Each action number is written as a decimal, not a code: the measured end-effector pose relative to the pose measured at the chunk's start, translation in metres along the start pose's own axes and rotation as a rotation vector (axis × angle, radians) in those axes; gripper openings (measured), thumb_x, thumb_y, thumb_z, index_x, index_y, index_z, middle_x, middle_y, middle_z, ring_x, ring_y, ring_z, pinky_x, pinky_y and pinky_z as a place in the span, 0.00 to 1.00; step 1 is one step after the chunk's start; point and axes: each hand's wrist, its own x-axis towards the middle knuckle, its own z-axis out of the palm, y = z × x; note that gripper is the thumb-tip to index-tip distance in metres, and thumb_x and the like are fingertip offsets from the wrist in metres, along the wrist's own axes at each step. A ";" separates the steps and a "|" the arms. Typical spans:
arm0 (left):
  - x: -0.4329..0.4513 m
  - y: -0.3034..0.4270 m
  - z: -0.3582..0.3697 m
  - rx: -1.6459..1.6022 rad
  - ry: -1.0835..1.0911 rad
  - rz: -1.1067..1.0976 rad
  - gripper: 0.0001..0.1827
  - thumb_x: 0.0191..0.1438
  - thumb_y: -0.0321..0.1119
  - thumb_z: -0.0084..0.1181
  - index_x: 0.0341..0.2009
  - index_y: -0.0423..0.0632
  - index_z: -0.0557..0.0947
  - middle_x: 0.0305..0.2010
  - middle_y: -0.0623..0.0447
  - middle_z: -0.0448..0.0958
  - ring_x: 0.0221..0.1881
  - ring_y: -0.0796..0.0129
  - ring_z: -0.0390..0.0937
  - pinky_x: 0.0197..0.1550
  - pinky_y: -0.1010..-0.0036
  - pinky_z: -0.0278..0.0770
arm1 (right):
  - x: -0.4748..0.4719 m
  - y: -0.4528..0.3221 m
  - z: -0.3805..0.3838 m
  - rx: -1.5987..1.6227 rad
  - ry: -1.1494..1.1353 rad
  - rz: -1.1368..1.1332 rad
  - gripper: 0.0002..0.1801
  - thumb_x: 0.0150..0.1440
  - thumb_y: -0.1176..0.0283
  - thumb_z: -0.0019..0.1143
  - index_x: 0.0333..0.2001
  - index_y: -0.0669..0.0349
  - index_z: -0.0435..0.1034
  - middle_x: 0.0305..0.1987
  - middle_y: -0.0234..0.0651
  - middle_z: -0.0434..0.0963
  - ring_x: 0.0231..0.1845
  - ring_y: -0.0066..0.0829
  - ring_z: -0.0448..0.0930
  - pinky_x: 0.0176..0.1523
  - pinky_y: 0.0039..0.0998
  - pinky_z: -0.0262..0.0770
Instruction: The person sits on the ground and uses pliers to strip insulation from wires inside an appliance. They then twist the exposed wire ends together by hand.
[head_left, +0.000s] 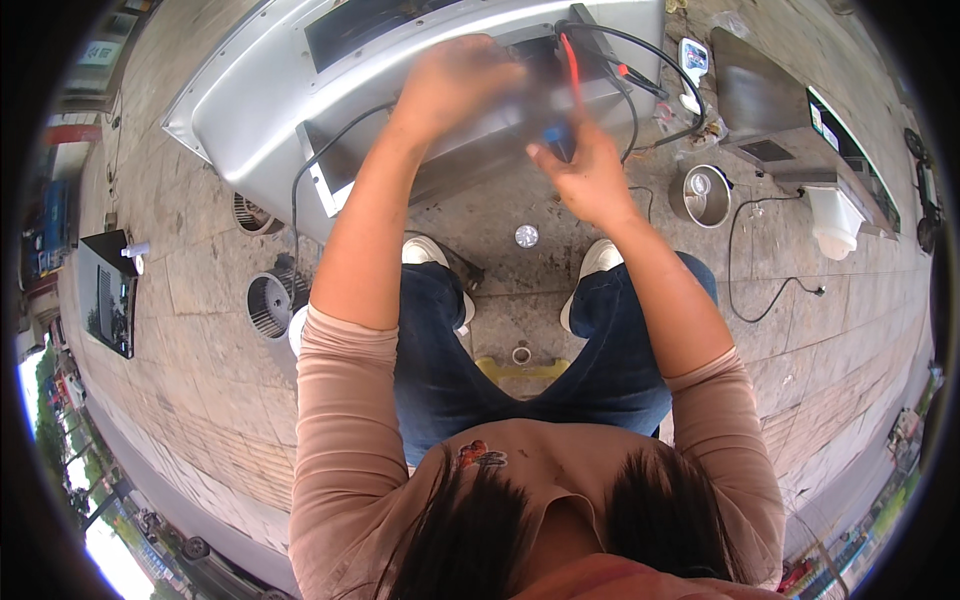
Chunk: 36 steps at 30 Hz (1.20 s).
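A silver metal housing (255, 127), apparently a range hood, lies before me with its open box-shaped section towards me. My left hand (461, 86) is over this section, its fingers curled and blurred by motion; what it may hold is hidden in a grey blur. To its right, my right hand (592, 176) has thumb and fingers around a dark object with a blue end (553, 135). A red strip or wire (571, 64) rises from beside these fingers towards a black cable (645, 39) at the housing's top right.
Fan impellers (270, 306) stand left, beyond them a dark glass-fronted panel (109, 292). At right are a metal pot (709, 206), a white spray bottle (691, 67), a second hood (772, 97) and a power cord (731, 270). A small round metal piece (526, 236) lies between my feet.
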 end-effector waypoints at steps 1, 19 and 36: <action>0.000 0.004 0.001 0.024 0.046 0.048 0.17 0.49 0.42 0.66 0.26 0.41 0.78 0.21 0.61 0.71 0.22 0.80 0.63 0.24 0.81 0.62 | -0.001 -0.003 -0.001 -0.020 0.003 0.021 0.24 0.47 0.60 0.64 0.38 0.71 0.67 0.27 0.46 0.75 0.32 0.45 0.77 0.40 0.37 0.72; -0.015 -0.027 -0.064 0.078 0.126 0.235 0.11 0.52 0.27 0.61 0.42 0.46 0.82 0.35 0.61 0.73 0.31 0.81 0.65 0.31 0.86 0.62 | -0.077 0.006 -0.005 1.357 -0.326 0.433 0.28 0.56 0.57 0.50 0.55 0.64 0.60 0.43 0.41 0.70 0.46 0.37 0.72 0.52 0.39 0.66; -0.036 0.008 -0.051 0.815 -0.053 0.300 0.13 0.41 0.30 0.67 0.36 0.52 0.83 0.38 0.56 0.74 0.42 0.59 0.74 0.44 0.68 0.75 | -0.035 -0.002 -0.012 1.103 -0.234 0.257 0.28 0.56 0.61 0.54 0.55 0.68 0.60 0.42 0.40 0.72 0.43 0.32 0.73 0.50 0.34 0.68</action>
